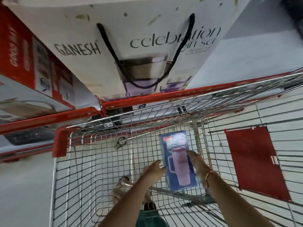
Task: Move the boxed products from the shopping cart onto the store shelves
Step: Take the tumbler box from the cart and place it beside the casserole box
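A tall blue box (177, 159) printed with a pink handled tumbler lies inside the wire shopping cart (91, 169). My left hand (155, 168) touches the box's left edge with its fingers stretched along it. My right hand (196, 161) presses on the box's right side, with a finger over the printed face. Both forearms reach down into the cart from the bottom of the view. A red-edged store shelf (147, 99) runs just beyond the cart.
On the shelf stands a large white gift-set box (131, 38) with black rope handles, beside a red and grey appliance box (32, 68). A red panel (255, 161) hangs on the cart's right side. My foot and the cart's lower bar show through the mesh.
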Available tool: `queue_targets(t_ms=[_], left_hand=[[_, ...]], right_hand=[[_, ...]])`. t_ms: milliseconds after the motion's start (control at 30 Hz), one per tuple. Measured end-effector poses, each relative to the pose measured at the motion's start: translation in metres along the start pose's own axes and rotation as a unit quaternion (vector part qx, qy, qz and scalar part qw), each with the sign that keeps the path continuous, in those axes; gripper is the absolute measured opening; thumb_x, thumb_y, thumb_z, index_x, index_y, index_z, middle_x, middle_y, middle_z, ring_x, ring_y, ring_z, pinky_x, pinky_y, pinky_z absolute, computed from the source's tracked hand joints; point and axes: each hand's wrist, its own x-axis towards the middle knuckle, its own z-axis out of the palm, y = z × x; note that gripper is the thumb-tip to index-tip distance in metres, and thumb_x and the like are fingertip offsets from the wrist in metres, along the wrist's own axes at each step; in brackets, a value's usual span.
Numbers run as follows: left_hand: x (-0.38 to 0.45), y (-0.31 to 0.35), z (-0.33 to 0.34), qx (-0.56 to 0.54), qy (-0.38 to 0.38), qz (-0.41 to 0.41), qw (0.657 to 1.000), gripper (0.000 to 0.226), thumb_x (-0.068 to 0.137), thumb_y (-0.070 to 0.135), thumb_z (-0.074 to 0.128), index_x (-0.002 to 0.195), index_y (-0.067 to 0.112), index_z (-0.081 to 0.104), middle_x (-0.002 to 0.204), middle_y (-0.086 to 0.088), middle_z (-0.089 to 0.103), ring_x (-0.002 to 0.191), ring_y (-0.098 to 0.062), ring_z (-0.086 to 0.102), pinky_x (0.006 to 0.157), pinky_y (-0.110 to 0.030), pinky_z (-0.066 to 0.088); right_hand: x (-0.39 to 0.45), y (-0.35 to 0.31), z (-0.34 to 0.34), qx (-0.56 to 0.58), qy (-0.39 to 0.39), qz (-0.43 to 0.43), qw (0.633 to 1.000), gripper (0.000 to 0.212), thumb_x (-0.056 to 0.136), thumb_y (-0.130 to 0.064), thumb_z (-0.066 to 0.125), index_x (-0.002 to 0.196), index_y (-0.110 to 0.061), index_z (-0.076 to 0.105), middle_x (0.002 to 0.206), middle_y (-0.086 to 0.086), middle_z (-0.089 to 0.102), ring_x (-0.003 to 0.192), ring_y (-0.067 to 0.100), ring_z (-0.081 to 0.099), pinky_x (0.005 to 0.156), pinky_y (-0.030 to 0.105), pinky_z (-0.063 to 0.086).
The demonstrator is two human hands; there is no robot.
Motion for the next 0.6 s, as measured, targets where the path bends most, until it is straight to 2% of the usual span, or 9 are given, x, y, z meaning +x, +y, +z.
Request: queue_targets(t_ms=[33, 100, 133, 233, 300, 367, 433, 533, 600], left_hand=[[0.001, 0.002, -0.001, -0.003, 0.001, -0.004, 1.0, 0.06, 0.083, 0.045, 0.055, 0.136, 0.022, 0.039, 0.142, -0.009, 0.048, 0.125, -0.029, 0.049, 0.104, -0.046, 0.042], [-0.002, 0.007, -0.003, -0.036, 0.003, -0.004, 0.999, 0.048, 0.086, 0.034, 0.056, 0.131, 0.023, 0.046, 0.129, -0.009, 0.059, 0.115, -0.026, 0.057, 0.099, -0.045, 0.047], [-0.008, 0.011, -0.005, -0.066, 0.004, 0.0, 0.998, 0.042, 0.088, 0.026, 0.056, 0.129, 0.021, 0.049, 0.124, -0.01, 0.062, 0.11, -0.025, 0.059, 0.099, -0.044, 0.048], [-0.02, 0.011, -0.007, -0.15, 0.018, 0.008, 0.989, 0.033, 0.087, 0.007, 0.056, 0.12, 0.013, 0.053, 0.1, -0.001, 0.064, 0.088, -0.016, 0.06, 0.081, -0.036, 0.054], [-0.031, 0.007, -0.012, -0.195, 0.046, 0.024, 0.98, 0.04, 0.084, 0.003, 0.059, 0.123, 0.01, 0.049, 0.104, 0.0, 0.059, 0.093, -0.019, 0.059, 0.071, -0.029, 0.054], [-0.049, 0.004, -0.019, -0.183, 0.096, 0.047, 0.977, 0.047, 0.084, 0.009, 0.06, 0.128, 0.014, 0.046, 0.12, -0.003, 0.057, 0.103, -0.023, 0.059, 0.079, -0.035, 0.055], [-0.074, 0.001, -0.027, -0.156, 0.153, 0.082, 0.973, 0.046, 0.084, 0.016, 0.063, 0.127, 0.019, 0.048, 0.124, 0.0, 0.055, 0.105, -0.02, 0.058, 0.084, -0.037, 0.053], [-0.124, -0.001, -0.044, -0.156, 0.197, 0.153, 0.956, 0.041, 0.083, 0.021, 0.067, 0.119, 0.021, 0.049, 0.106, 0.013, 0.053, 0.103, -0.016, 0.054, 0.081, -0.035, 0.05], [-0.162, -0.006, -0.055, -0.187, 0.199, 0.199, 0.941, 0.032, 0.081, 0.013, 0.068, 0.105, 0.026, 0.052, 0.099, 0.013, 0.06, 0.102, -0.021, 0.062, 0.079, -0.04, 0.056]], right_hand=[[-0.021, -0.021, 0.015, -0.009, -0.02, -0.028, 0.999, 0.055, 0.084, -0.063, 0.05, 0.092, -0.012, 0.068, 0.078, 0.007, 0.075, 0.07, 0.028, 0.071, 0.06, 0.039, 0.062], [-0.114, -0.097, 0.055, -0.051, -0.014, -0.05, 0.997, 0.07, 0.075, -0.078, 0.042, 0.098, -0.016, 0.064, 0.09, 0.011, 0.075, 0.081, 0.032, 0.072, 0.07, 0.05, 0.062], [-0.108, -0.095, 0.058, -0.065, -0.025, -0.06, 0.996, 0.074, 0.072, -0.081, 0.042, 0.103, -0.017, 0.062, 0.095, 0.011, 0.074, 0.085, 0.033, 0.071, 0.073, 0.052, 0.061], [-0.13, -0.096, 0.067, -0.072, -0.022, -0.066, 0.995, 0.048, 0.09, -0.055, 0.045, 0.116, -0.016, 0.055, 0.106, 0.011, 0.069, 0.094, 0.03, 0.067, 0.078, 0.044, 0.059], [-0.156, -0.102, 0.072, -0.059, -0.014, -0.073, 0.995, 0.038, 0.094, -0.042, 0.048, 0.122, -0.017, 0.053, 0.109, 0.009, 0.067, 0.094, 0.028, 0.064, 0.074, 0.038, 0.055], [-0.181, -0.107, 0.076, -0.055, -0.014, -0.078, 0.995, 0.035, 0.095, -0.039, 0.047, 0.125, -0.021, 0.05, 0.106, 0.005, 0.064, 0.09, 0.026, 0.061, 0.067, 0.035, 0.054], [-0.206, -0.11, 0.077, -0.038, -0.035, -0.083, 0.995, 0.036, 0.095, -0.04, 0.046, 0.128, -0.024, 0.049, 0.114, 0.004, 0.063, 0.097, 0.028, 0.061, 0.071, 0.042, 0.056], [-0.255, -0.117, 0.077, 0.03, -0.063, -0.135, 0.988, 0.04, 0.089, -0.039, 0.058, 0.126, -0.023, 0.054, 0.125, 0.009, 0.063, 0.109, 0.031, 0.061, 0.085, 0.055, 0.054], [-0.291, -0.121, 0.076, 0.052, -0.072, -0.171, 0.981, 0.051, 0.079, -0.04, 0.07, 0.124, -0.023, 0.054, 0.12, 0.009, 0.064, 0.106, 0.029, 0.061, 0.083, 0.054, 0.055]])
